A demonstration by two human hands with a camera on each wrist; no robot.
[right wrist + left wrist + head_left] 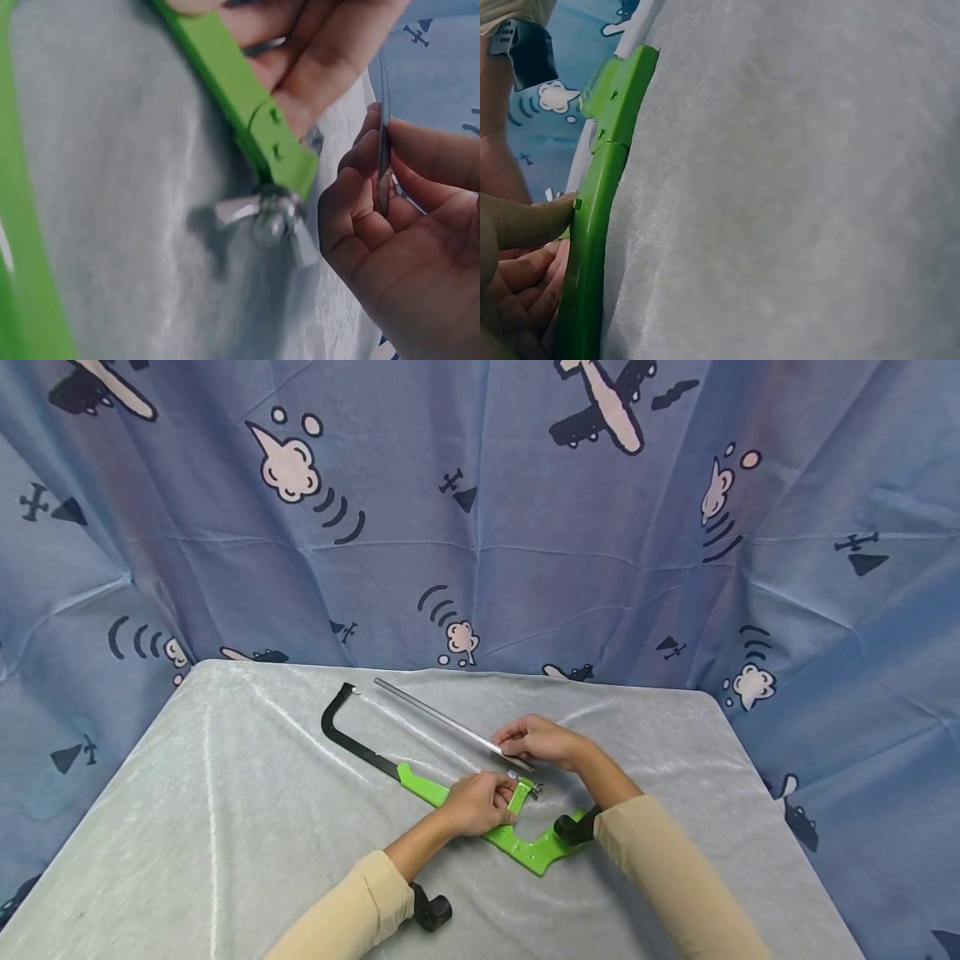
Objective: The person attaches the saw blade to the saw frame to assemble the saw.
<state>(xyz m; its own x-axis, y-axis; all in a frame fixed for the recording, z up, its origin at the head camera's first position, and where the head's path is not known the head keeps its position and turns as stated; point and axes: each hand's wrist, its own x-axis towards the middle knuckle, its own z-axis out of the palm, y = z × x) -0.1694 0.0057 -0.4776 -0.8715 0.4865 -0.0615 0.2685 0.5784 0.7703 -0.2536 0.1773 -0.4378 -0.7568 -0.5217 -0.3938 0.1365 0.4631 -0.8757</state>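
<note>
A hacksaw frame (423,787) with a green handle and a black bent front arm lies slantwise on the table. My left hand (478,803) grips its short green upright, thumb on one side and fingers on the other. At the top of that upright sits a metal wing nut (271,217), with a small metal peg (313,139) on the opposite side. Between the thumb and fingers of my right hand (542,740) is the near end of a thin, straight grey hacksaw blade (438,715). The blade's far end points toward the frame's black tip, apart from it.
A pale plush cloth covers the table (172,802). Behind it hangs a blue curtain (390,527) printed with planes and clouds. Each wrist carries a black camera mount, the left one (431,910) hanging low beside the sleeve, the right one (576,828) overlapping the saw's handle.
</note>
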